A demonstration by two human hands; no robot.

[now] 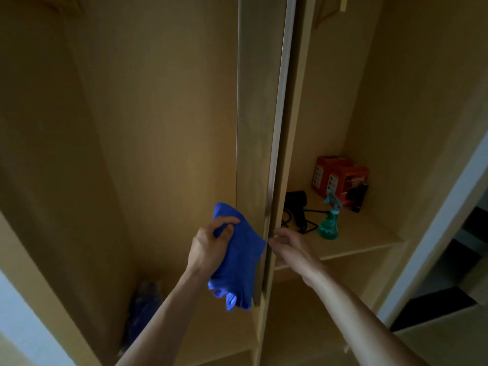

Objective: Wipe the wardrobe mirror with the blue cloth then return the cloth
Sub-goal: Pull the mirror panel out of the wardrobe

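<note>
— What stands around the hands?

— An open wooden wardrobe. A tall upright panel (258,128) with a metal strip (280,114) down its edge splits the view and hides part of the right compartment. Behind it, on a shelf (369,233), stand a green spray bottle (328,223), a black hair dryer (297,204) with its cord, and two orange boxes (338,178). Low in the left compartment lies a dark bundle (144,307), too dim to name.

— And the hands?

— Both arms reach up from below. The left hand (208,249) grips the blue cloth (237,262), thumb and fingers curled into its upper folds; the cloth hangs just left of the panel's edge. The right hand (290,247) has its fingertips drawn together at the strip, by the cloth's corner. I cannot tell whether they pinch the cloth or the edge.

— Any writing?

— White labels on the boxes, too small to read.
</note>
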